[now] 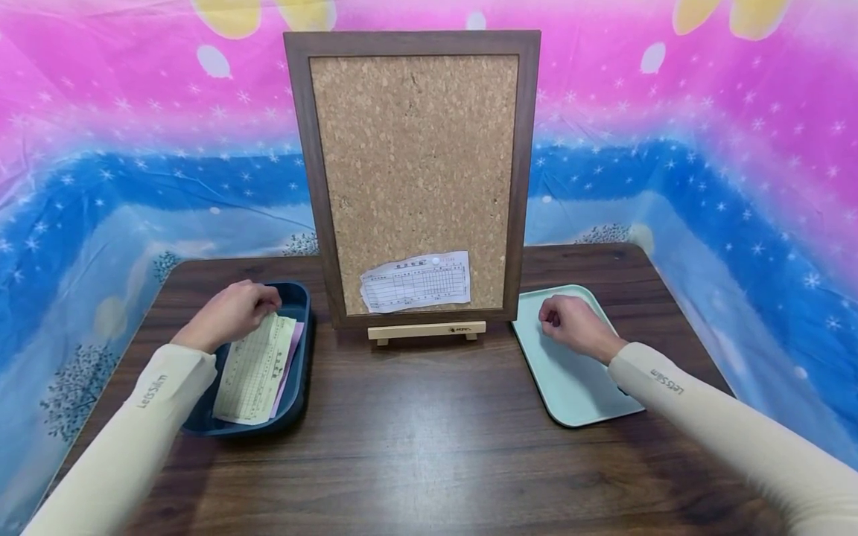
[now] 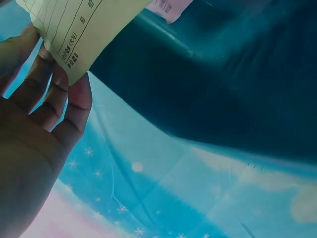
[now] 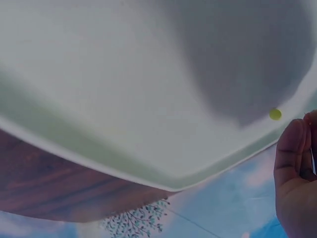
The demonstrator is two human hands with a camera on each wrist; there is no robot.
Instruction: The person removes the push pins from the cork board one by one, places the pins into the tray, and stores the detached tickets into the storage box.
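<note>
My left hand pinches the top end of a pale yellow paper form, printed with a grid and text. The slip slants down into a dark blue tray, over a pink-purple paper. In the left wrist view the fingertips are at the slip's corner. My right hand, fingers curled and tips together, is over a pale green tray. A small round yellow-green piece shows beside those fingertips in the right wrist view; I cannot tell whether they hold anything.
Between the trays a wood-framed cork board stands on a small wooden easel. A white printed form is fixed low on the cork with a white pin. A patterned cloth surrounds the dark wooden table.
</note>
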